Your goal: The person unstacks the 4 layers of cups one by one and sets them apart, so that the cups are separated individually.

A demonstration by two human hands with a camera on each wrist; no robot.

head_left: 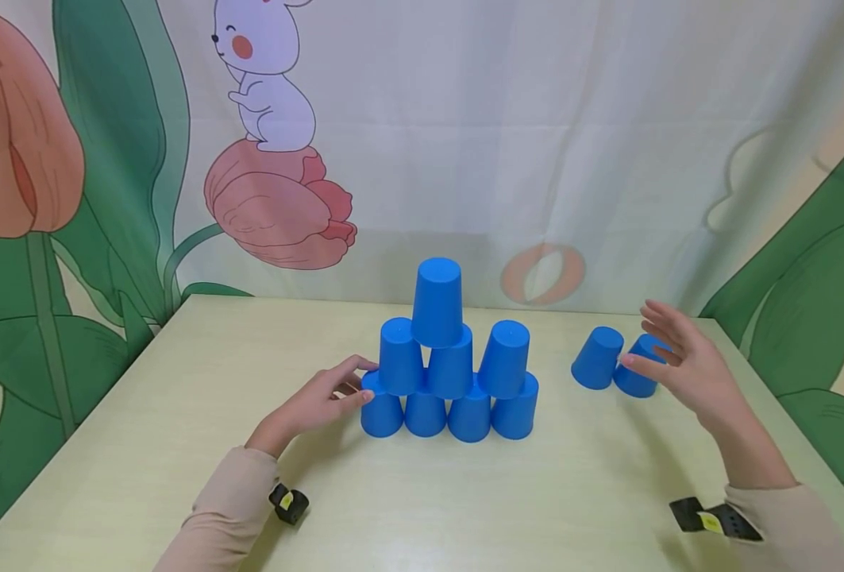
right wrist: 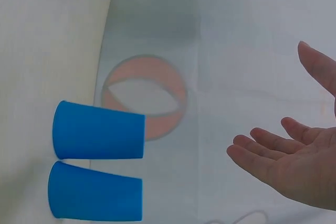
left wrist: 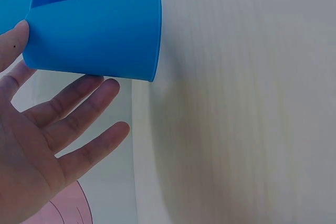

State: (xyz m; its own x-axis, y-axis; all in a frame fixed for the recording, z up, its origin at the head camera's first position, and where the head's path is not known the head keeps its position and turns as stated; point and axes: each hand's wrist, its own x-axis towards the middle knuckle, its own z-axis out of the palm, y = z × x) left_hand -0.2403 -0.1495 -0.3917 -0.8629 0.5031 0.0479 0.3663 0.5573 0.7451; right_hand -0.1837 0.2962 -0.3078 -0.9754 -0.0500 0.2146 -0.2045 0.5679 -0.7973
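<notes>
Blue cup pyramid (head_left: 451,364) is set up on the table (head_left: 429,508) — four below, three above, one top cup (head_left: 437,306) over the left pair. Third row looks like the step in hand; next move probably calls for one of the spare cups (head_left: 597,357), off right, to be placed beside it, gently. Bottom-left cup (head_left: 382,417) is touched by the left hand (head_left: 317,400), fingers spread; any squeeze can't be told. Nothing's held by the right hand (head_left: 696,373) — thumb and fingers apart. Rightmost spare (head_left: 634,381) is partly covered by it; pyramid's cut off in both wrist views.
</notes>
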